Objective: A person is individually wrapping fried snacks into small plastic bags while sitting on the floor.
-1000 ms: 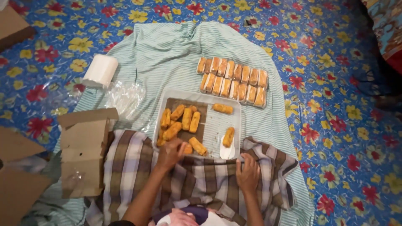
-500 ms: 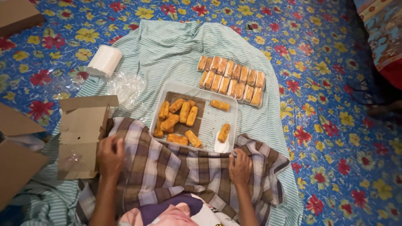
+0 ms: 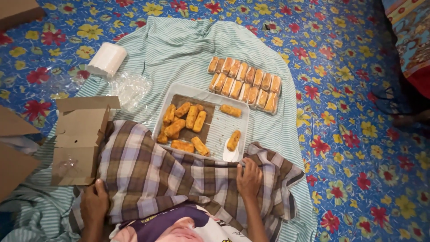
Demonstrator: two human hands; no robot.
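The left hand (image 3: 94, 202) has come right off the tray (image 3: 228, 130) now. A second ago it was in among the fried rolls (image 3: 183, 125) at the tray's near left; half a second ago it was out by the cardboard box (image 3: 78, 139); here it sits low at the near left edge of the checked cloth (image 3: 156, 175), just below that box. Fingers lie loosely together, flat on the cloth, and I see nothing in them, though the palm side is hidden.

The right hand (image 3: 249, 178) has hardly stirred. It rests on the checked cloth just near of the tray's near right corner, fingers spread a little and pointing far, empty, close to the white scoop (image 3: 230, 155) without clearly touching it.

So the pile is left alone: a heap of golden rolls on the brown paper at the tray's left half, two loose ones (image 3: 233, 140) on the bare right half. Beyond the tray, further off and a bit right, two neat rows of wrapped rolls (image 3: 244, 84) lie on the striped sheet (image 3: 179, 49). A white paper roll (image 3: 106, 59) and crumpled clear plastic (image 3: 130, 89) sit far left.

Reading it as a judgement: the hand left the pile without a roll and has gone to the box side, so handling of the rolls looks paused.
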